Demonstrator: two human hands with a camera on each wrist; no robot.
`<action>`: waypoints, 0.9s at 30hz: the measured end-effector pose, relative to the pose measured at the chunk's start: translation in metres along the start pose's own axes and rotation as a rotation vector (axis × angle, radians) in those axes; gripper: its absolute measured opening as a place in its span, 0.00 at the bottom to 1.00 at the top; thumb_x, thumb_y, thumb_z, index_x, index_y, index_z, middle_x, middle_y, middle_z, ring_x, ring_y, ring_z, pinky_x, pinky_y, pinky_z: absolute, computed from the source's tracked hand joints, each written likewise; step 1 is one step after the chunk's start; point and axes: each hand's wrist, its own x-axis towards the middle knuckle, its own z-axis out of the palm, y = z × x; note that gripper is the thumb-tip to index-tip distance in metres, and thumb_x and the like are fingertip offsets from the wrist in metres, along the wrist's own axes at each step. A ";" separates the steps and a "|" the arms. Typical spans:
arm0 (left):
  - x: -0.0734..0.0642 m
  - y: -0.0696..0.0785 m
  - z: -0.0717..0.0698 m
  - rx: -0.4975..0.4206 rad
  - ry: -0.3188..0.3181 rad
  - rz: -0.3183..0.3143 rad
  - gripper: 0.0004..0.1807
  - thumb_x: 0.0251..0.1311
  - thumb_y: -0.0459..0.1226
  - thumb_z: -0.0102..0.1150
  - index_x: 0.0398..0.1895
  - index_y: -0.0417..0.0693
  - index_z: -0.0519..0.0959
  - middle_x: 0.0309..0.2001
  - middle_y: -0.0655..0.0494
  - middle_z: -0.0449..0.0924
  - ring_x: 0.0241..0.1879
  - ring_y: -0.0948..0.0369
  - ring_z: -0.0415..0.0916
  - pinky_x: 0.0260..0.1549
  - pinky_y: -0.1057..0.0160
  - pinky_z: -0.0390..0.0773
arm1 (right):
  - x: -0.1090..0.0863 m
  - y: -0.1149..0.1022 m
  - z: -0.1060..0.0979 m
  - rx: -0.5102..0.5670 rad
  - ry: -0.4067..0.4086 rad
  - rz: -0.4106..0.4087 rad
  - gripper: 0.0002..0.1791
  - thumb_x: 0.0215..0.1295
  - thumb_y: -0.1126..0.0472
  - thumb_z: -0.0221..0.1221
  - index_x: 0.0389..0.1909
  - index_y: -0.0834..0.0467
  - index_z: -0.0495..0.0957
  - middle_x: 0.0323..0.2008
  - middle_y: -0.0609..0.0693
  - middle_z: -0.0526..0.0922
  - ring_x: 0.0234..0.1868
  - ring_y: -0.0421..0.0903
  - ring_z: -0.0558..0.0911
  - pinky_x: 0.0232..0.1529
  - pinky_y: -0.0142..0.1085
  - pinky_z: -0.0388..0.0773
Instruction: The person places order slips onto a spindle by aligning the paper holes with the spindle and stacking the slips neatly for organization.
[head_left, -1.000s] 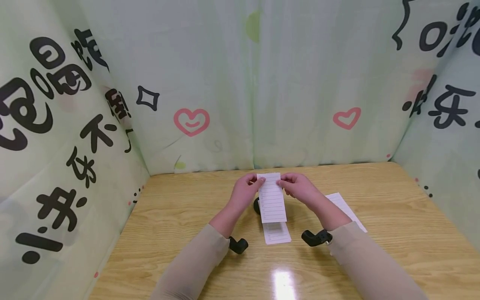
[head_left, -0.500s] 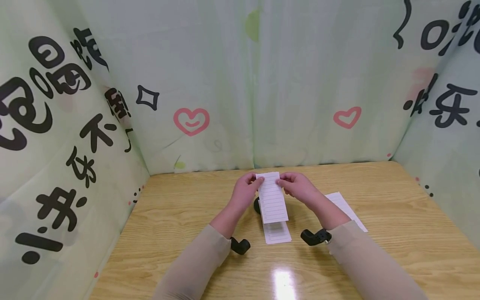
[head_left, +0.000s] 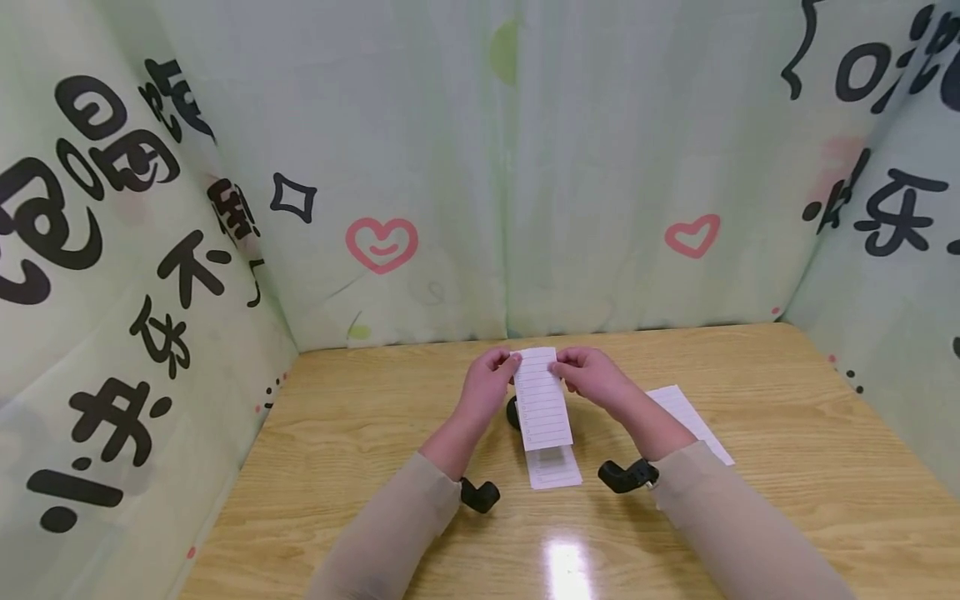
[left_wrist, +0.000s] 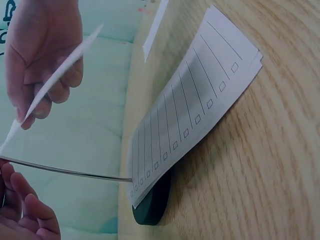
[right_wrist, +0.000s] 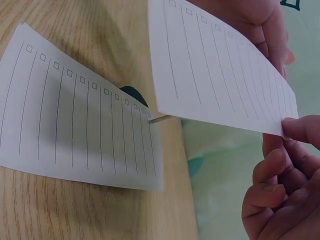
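Observation:
Between my two hands is a lined checklist sheet point(head_left: 543, 408), held near its far end above the table. My left hand point(head_left: 487, 379) pinches its left edge, and my right hand point(head_left: 595, 373) pinches the right edge with the thumb on top. Below it, several similar checklist sheets point(left_wrist: 195, 95) are stuck on the metal rod point(left_wrist: 70, 172) of a paper spike with a round dark green base point(left_wrist: 152, 205). The rod runs up behind the held sheet. Its tip is hidden, so whether it pierces that sheet I cannot tell.
Another white sheet or stack point(head_left: 678, 410) lies to the right, partly behind my right forearm. A pale printed curtain point(head_left: 450, 292) stands around the back and sides of the wooden table point(head_left: 360, 417). Black wrist devices point(head_left: 628, 476) sit below both sleeves.
Both hands and the held sheet have shifted very slightly to the left. The grip looks the same, and the sheets on the spike have stayed in place.

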 end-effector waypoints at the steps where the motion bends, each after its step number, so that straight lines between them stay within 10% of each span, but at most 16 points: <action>1: 0.000 0.000 0.000 0.006 0.008 0.005 0.11 0.70 0.44 0.56 0.37 0.47 0.81 0.31 0.56 0.77 0.37 0.55 0.75 0.35 0.63 0.71 | 0.000 0.000 0.000 0.000 0.002 0.004 0.13 0.73 0.58 0.55 0.46 0.64 0.78 0.26 0.56 0.74 0.29 0.50 0.72 0.29 0.35 0.67; 27: -0.001 -0.034 -0.002 0.413 -0.144 -0.101 0.11 0.67 0.45 0.61 0.33 0.48 0.79 0.28 0.56 0.73 0.28 0.60 0.68 0.27 0.64 0.68 | -0.001 0.033 0.016 -0.218 -0.077 0.082 0.10 0.72 0.59 0.57 0.30 0.59 0.77 0.18 0.48 0.69 0.20 0.42 0.66 0.25 0.34 0.63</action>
